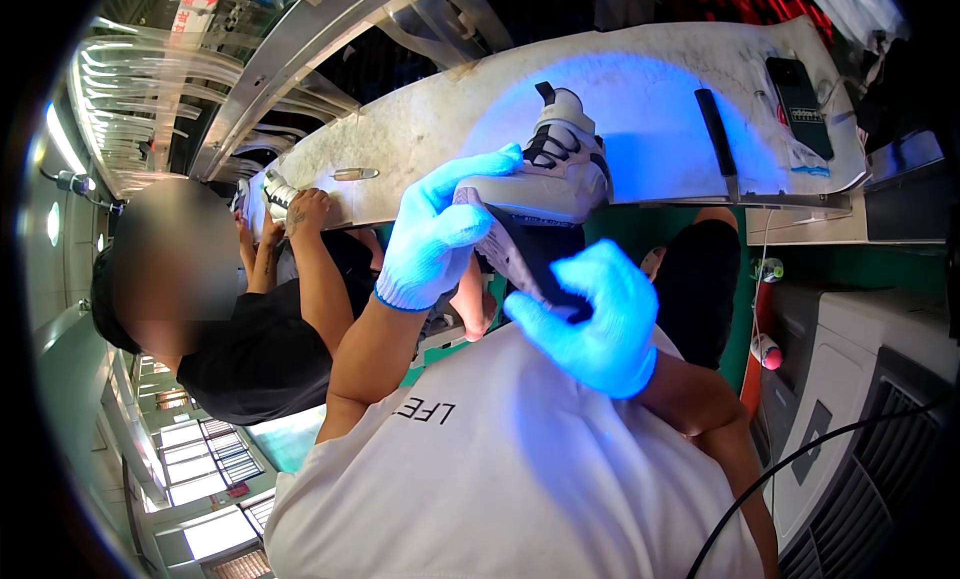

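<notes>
My hands wear pale gloves lit blue. My left hand [440, 224] is closed on one end of a shoe sole [512, 254], which has a light sidewall and a dark inner face. Its outstretched fingertips reach beside the toe of a white sneaker [565, 174] with black laces. That sneaker rests at the bench's near edge, toe toward me, its tongue and black pull tab up. My right hand [600, 319] grips the sole's lower end, thumb and fingers on either side. Whether the sole touches the sneaker at the toe, I cannot tell.
A stained pale bench [430, 119] curves across, with a blue light patch. On it lie a black bar-shaped tool [715, 129], a dark flat object [800, 104] and a small metal tool [355, 174]. A co-worker [270, 349] handles another shoe [280, 191] at left. A white cabinet [850, 379] stands right.
</notes>
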Demonstrator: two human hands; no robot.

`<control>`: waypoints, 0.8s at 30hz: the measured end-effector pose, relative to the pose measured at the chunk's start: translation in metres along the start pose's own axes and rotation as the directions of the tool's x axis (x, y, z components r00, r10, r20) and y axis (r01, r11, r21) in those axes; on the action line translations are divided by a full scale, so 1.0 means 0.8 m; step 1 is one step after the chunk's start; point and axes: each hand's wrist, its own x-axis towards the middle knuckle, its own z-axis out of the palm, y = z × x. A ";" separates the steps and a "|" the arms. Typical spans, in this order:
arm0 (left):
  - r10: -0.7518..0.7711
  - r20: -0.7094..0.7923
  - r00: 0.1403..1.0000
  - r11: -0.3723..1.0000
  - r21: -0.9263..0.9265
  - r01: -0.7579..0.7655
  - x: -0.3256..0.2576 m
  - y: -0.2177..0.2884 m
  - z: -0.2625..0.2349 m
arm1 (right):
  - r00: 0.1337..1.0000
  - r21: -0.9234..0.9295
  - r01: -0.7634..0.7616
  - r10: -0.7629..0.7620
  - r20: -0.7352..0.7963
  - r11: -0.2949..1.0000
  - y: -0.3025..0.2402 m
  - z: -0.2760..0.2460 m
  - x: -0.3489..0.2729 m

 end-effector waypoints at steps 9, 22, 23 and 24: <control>0.019 0.052 0.998 1.000 0.011 -0.019 0.000 -0.004 -0.007 | 0.994 0.030 -0.090 0.092 -0.053 0.995 0.047 0.001 0.011; 0.012 0.020 1.000 0.996 0.094 -0.014 -0.008 0.008 0.006 | 0.996 0.009 -0.076 0.077 -0.042 0.997 0.058 -0.001 0.015; 0.009 0.023 1.000 0.996 0.087 -0.011 -0.008 0.007 0.006 | 0.997 0.010 -0.070 0.071 -0.032 0.997 0.060 0.000 0.014; 0.007 0.025 1.000 0.997 0.081 -0.009 -0.008 0.007 0.005 | 0.998 -0.007 -0.053 0.053 -0.028 0.999 0.060 0.000 0.014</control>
